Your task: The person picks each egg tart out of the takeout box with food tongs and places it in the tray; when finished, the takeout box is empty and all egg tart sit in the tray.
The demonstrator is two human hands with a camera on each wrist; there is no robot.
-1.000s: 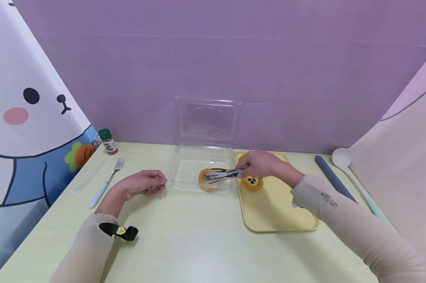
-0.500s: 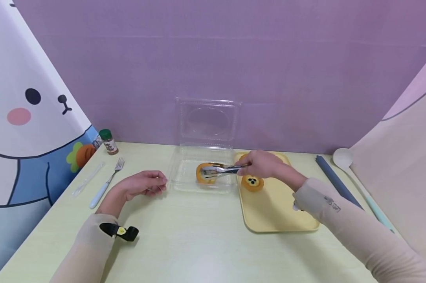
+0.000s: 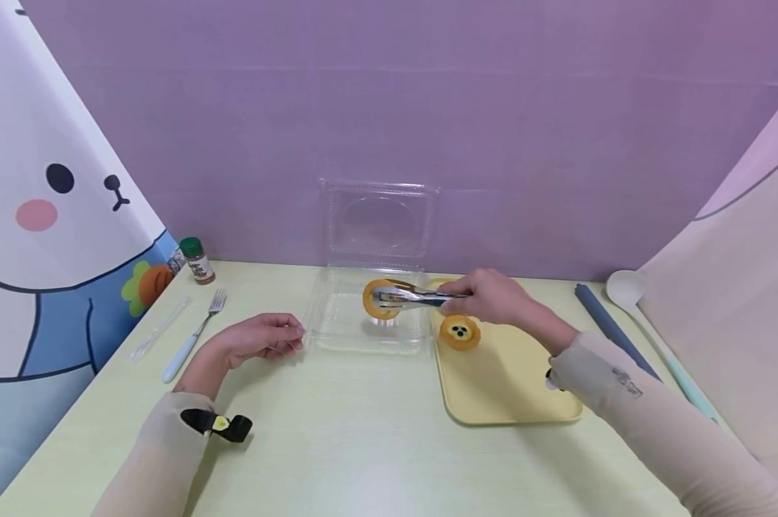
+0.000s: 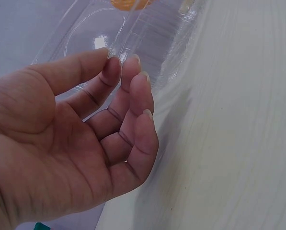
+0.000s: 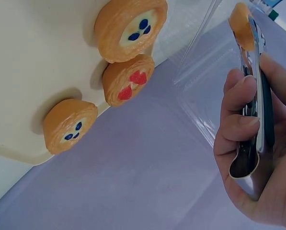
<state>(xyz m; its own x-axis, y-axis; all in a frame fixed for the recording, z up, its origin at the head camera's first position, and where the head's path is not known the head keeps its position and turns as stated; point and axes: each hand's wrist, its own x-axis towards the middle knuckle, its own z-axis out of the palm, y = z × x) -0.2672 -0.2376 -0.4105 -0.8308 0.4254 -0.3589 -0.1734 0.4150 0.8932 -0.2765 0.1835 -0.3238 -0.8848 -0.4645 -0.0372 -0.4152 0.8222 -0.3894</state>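
Note:
My right hand (image 3: 489, 296) grips metal tongs (image 3: 415, 295), fingers on one side and thumb on the other. Between the tongs' tips is an orange-brown tart (image 3: 371, 299), over the base of a clear hinged plastic container (image 3: 334, 316). The container's lid stands upright behind it. My left hand (image 3: 263, 336) is at the container's left front corner, thumb and index fingertips meeting at its thin rim in the left wrist view; the other fingers curl loosely. On the yellow tray (image 3: 505, 388) sit blueberry-topped tarts (image 5: 70, 127) and one with red pieces (image 5: 129, 80).
At the left lie a fork (image 3: 198, 334) with a pale blue handle and a thin clear plastic utensil (image 3: 161, 327); a green-capped spice jar (image 3: 197, 261) stands behind. Right of the tray are a dark blue rod (image 3: 611, 327) and a white spoon (image 3: 626, 289) with a mint handle.
The tart in the tongs has shifted slightly left, then up and toward the back over the container. My right hand has moved a little right with the tongs. My left hand stays put.

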